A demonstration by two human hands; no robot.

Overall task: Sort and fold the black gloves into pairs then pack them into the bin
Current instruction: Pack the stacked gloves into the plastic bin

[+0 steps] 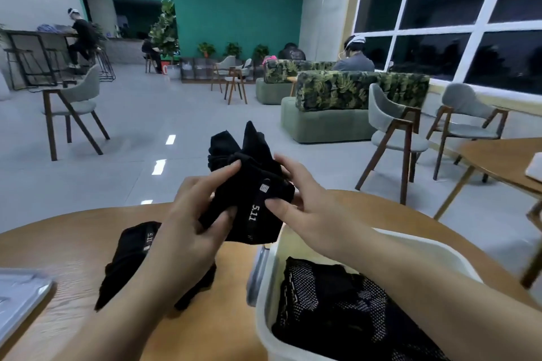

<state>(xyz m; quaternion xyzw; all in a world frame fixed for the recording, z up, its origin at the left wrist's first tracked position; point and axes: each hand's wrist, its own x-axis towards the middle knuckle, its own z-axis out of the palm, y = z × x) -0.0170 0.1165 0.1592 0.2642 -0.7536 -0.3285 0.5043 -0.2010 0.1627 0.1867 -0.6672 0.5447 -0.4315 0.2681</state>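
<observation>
Both hands raised above the round wooden table (73, 243), a bundle of black gloves (249, 184) held between them in the air.

Left hand (190, 223): fingers curled round the bundle's lower left side, index finger stretched along its top, thumb pressing from beneath. Grasping, not released.

Right hand (299, 199): thumb laid across the cuff just beside the white "5.11" lettering, remaining fingers wrapped behind the fabric on the far side. Also grasping the same bundle.

Bundle itself: cuff end turned toward the camera, with a small white tag above the lettering; finger ends pointing up and away, beyond both hands. Whether one glove or two folded together, impossible to tell from here.

Below the left hand and partly hidden by that wrist: a second glove (129, 267), black, lying flat on the table, a strip of pale lettering near its upper end. Apart from the held bundle.

Below the right forearm: a white bin (265, 296) standing on the table, a grey handle on its left wall. Inside, under the forearm: packed gloves (331, 302), black with a white dotted grip pattern showing.

Far left of the left arm, at the table's edge: corner of a pale grey tray (20, 290).

Beyond the hands: grey tiled floor, grey chairs (396, 132) with wooden legs, leaf-patterned sofas (352, 94), a teal wall, dark windows to the right, several seated people in the distance.
</observation>
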